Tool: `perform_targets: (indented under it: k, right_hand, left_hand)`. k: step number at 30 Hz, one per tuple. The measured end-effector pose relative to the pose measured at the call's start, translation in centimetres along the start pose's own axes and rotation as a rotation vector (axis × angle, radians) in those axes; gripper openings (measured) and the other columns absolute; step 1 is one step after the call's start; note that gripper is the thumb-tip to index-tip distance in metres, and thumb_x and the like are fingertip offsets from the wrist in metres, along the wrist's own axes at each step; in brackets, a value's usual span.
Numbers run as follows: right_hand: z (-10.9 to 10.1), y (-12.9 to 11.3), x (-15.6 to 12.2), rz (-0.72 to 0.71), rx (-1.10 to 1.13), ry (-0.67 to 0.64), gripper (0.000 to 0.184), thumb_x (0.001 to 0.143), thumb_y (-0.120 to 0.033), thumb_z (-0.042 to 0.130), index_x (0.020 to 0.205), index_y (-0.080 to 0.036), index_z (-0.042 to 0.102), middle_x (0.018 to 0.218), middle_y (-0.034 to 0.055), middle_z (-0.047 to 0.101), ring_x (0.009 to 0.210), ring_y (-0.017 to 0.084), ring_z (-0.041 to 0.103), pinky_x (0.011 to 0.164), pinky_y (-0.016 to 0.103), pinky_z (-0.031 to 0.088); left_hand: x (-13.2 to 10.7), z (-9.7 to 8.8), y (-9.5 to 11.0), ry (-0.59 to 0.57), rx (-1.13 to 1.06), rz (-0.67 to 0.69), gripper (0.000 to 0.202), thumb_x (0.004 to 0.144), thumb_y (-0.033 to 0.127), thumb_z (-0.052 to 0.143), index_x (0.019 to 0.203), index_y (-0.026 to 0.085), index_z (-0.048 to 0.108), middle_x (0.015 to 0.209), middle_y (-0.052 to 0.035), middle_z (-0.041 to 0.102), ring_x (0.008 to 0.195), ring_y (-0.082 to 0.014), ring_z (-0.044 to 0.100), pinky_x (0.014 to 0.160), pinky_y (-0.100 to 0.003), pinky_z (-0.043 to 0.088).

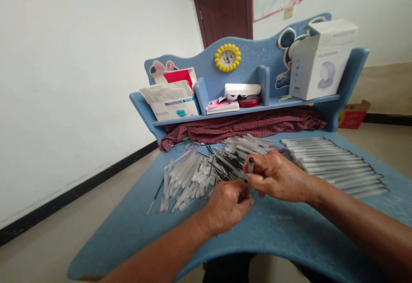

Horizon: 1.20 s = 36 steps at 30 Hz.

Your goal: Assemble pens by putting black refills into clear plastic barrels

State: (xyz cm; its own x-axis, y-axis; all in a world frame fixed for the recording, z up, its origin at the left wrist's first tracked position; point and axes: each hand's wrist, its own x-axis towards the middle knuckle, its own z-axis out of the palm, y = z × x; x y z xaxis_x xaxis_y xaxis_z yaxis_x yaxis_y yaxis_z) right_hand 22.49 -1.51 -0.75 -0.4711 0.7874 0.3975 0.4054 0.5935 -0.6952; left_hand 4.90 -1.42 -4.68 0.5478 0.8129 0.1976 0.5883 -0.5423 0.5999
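Observation:
My right hand (279, 176) is closed around a thin grey pen barrel (250, 165) that stands almost upright, its dark top end poking out above my fingers. My left hand (226, 204) is closed just below it, fingertips pinched at the barrel's lower end; what it grips there is hidden. Both hands rest over the blue desk (283, 231). Behind my hands lies a loose heap of clear pen tubes and dark refills (199, 173). To the right, finished grey pens (334, 167) lie in a neat row.
A red checked cloth (244, 126) lies under the desk's shelf. The shelf holds a white box (322, 62), paper packets (172, 98), booklets and a red tin, with a yellow clock (228, 57) on the back panel. A white wall runs along the left; a brown door stands behind.

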Motion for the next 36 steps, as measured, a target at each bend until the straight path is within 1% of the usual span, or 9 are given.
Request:
perform_targets:
  k: [9, 16, 21, 23, 25, 28, 32, 34, 36]
  right_hand:
    - [0.1, -0.6, 0.2, 0.003, -0.02, -0.029, 0.014, 0.072, -0.006, 0.046, 0.064, -0.017, 0.049, 0.05, -0.0061, 0.048, 0.046, 0.007, 0.044, 0.045, 0.02, 0.028]
    - [0.2, -0.3, 0.3, -0.002, -0.003, -0.022, 0.013, 0.072, -0.007, 0.047, 0.065, -0.017, 0.049, 0.049, -0.0072, 0.046, 0.045, 0.006, 0.043, 0.044, 0.019, 0.026]
    - [0.5, 0.5, 0.7, 0.012, 0.047, 0.042, 0.011, 0.072, -0.009, 0.048, 0.065, -0.017, 0.046, 0.049, -0.0082, 0.044, 0.045, 0.005, 0.042, 0.043, 0.017, 0.026]
    - [0.5, 0.9, 0.9, 0.03, 0.091, 0.068, 0.011, 0.072, -0.01, 0.049, 0.065, -0.017, 0.046, 0.049, -0.0085, 0.044, 0.045, 0.005, 0.042, 0.042, 0.017, 0.026]
    - [0.3, 1.0, 1.1, 0.067, 0.166, 0.083, 0.011, 0.072, -0.01, 0.049, 0.064, -0.018, 0.046, 0.048, -0.0086, 0.044, 0.043, 0.005, 0.043, 0.041, 0.016, 0.028]
    - [-0.2, 0.9, 1.4, 0.146, 0.347, 0.065, 0.011, 0.072, -0.011, 0.05, 0.065, -0.018, 0.046, 0.048, -0.0084, 0.047, 0.04, 0.006, 0.048, 0.038, 0.015, 0.034]
    - [-1.2, 0.9, 1.8, 0.277, 0.532, 0.051, 0.006, 0.077, -0.016, 0.051, 0.073, -0.018, 0.048, 0.051, -0.007, 0.054, 0.035, 0.008, 0.05, 0.035, 0.017, 0.039]
    - [-1.7, 1.0, 2.0, 0.34, 0.513, 0.058, 0.007, 0.08, -0.023, 0.053, 0.075, -0.018, 0.049, 0.051, -0.0059, 0.055, 0.035, 0.009, 0.052, 0.036, 0.018, 0.038]
    - [-2.2, 1.2, 2.0, 0.383, 0.317, 0.113, 0.018, 0.083, -0.034, 0.054, 0.074, -0.018, 0.051, 0.05, -0.0041, 0.055, 0.038, 0.011, 0.054, 0.039, 0.019, 0.037]
  left_hand:
    - [-0.1, -0.1, -0.3, -0.055, -0.02, -0.008, 0.007, 0.072, 0.016, 0.057, 0.065, 0.017, 0.053, 0.057, 0.0045, 0.047, 0.054, -0.0102, 0.045, 0.053, -0.021, 0.035]
    - [0.0, -0.1, -0.4, -0.041, 0.018, -0.009, 0.006, 0.071, 0.015, 0.055, 0.066, 0.017, 0.052, 0.057, 0.0048, 0.046, 0.054, -0.0103, 0.045, 0.052, -0.021, 0.034]
    - [0.2, -0.2, -0.5, 0.007, 0.115, 0.04, 0.005, 0.073, 0.016, 0.053, 0.069, 0.018, 0.052, 0.058, 0.0044, 0.047, 0.053, -0.0105, 0.044, 0.052, -0.022, 0.033]
    - [0.3, -0.3, -0.6, 0.009, 0.167, 0.068, 0.008, 0.075, 0.016, 0.052, 0.066, 0.018, 0.051, 0.059, 0.0037, 0.048, 0.053, -0.0107, 0.045, 0.052, -0.022, 0.034]
    - [0.6, -0.5, -0.8, 0.02, 0.211, 0.089, 0.011, 0.076, 0.018, 0.052, 0.065, 0.018, 0.052, 0.058, 0.0035, 0.05, 0.053, -0.0108, 0.047, 0.052, -0.022, 0.034]
    - [0.8, -0.8, -0.9, 0.065, 0.243, 0.101, 0.012, 0.077, 0.019, 0.052, 0.065, 0.018, 0.053, 0.057, 0.0036, 0.05, 0.051, -0.0105, 0.047, 0.051, -0.021, 0.035]
    - [0.9, -1.2, -1.0, 0.123, 0.257, 0.105, 0.015, 0.078, 0.024, 0.051, 0.065, 0.019, 0.056, 0.054, 0.0046, 0.049, 0.048, -0.0095, 0.046, 0.047, -0.019, 0.035]
    - [1.0, -1.5, -1.1, 0.135, 0.249, 0.087, 0.016, 0.079, 0.027, 0.052, 0.065, 0.019, 0.056, 0.052, 0.0054, 0.047, 0.047, -0.0092, 0.045, 0.046, -0.019, 0.035]
    - [1.0, -1.7, -1.3, 0.144, 0.233, 0.062, 0.018, 0.079, 0.029, 0.052, 0.063, 0.02, 0.056, 0.051, 0.006, 0.044, 0.045, -0.009, 0.045, 0.045, -0.018, 0.035]
